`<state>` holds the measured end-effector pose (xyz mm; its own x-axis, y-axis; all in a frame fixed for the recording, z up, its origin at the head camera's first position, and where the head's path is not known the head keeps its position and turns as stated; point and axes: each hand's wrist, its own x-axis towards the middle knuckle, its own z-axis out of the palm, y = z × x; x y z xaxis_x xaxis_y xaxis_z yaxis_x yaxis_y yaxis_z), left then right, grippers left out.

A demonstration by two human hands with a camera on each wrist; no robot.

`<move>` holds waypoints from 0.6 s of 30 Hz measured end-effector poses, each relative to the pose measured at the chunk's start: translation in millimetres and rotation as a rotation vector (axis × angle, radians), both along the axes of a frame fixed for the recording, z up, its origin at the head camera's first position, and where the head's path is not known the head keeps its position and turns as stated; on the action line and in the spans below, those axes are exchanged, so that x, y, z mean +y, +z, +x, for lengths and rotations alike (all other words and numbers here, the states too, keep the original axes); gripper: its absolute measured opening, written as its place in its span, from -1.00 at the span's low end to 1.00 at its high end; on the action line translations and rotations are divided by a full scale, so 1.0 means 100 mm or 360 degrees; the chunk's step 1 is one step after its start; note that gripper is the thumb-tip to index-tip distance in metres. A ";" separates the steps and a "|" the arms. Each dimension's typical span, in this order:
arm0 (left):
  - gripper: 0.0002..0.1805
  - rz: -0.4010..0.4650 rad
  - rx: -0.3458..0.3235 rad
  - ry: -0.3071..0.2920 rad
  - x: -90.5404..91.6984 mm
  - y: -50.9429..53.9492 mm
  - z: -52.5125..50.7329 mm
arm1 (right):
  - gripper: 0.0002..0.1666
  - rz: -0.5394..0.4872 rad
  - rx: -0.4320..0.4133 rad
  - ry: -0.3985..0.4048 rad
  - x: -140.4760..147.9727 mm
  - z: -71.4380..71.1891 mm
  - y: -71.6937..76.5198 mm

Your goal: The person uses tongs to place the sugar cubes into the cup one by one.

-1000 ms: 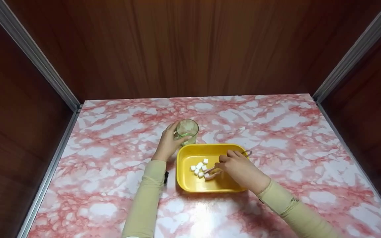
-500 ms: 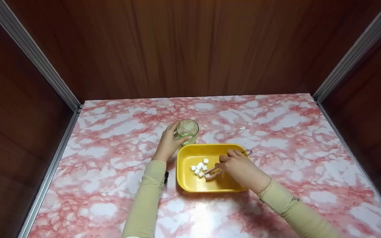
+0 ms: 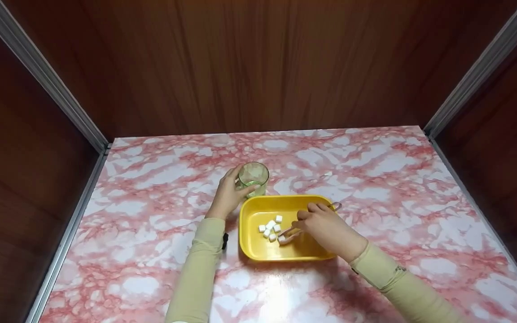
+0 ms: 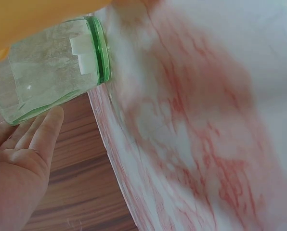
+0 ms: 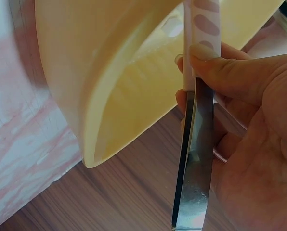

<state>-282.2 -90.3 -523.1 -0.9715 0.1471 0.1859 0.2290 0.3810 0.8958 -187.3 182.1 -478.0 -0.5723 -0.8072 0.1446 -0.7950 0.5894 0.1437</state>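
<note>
A clear greenish glass stands behind the yellow tray; the left hand holds its left side, thumb across the front. White cubes show through the glass near its base in the left wrist view. The right hand pinches tongs with pinkish tips and metal arms between thumb and fingers, over the tray's right half. At the tongs' tips lies one white cube; whether it is gripped firmly I cannot tell. Several white cubes lie in the tray just left of it.
The table has a red and white marbled top. A brown wood-patterned wall rises behind it, with similar panels and grey metal profiles at both sides. A small pale piece lies on the table behind the tray.
The tongs' tips have closed slightly around the cube. Both hands, the glass and the tray stay nearly where they were.
</note>
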 end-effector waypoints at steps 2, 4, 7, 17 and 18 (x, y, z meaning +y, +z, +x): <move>-0.12 -0.0017 -0.0017 0.0009 0.00 0.00 0.00 | -0.65 -0.0010 0.0006 0.0011 0.00 0.00 0.00; -0.12 -0.0023 -0.0019 0.0011 -0.01 0.01 0.00 | -0.65 -0.0016 0.0014 0.0019 0.00 -0.01 0.00; -0.11 -0.0022 -0.0007 0.0009 0.00 0.01 0.00 | -0.65 -0.0013 0.0013 0.0022 0.01 -0.01 0.01; -0.18 -0.0001 0.0028 0.0002 0.01 0.00 0.00 | -0.66 -0.0050 -0.0010 0.0016 0.09 -0.03 0.03; -0.18 0.0001 0.0029 -0.0002 0.01 0.00 0.00 | -0.66 -0.0044 -0.0010 0.0006 0.10 -0.03 0.04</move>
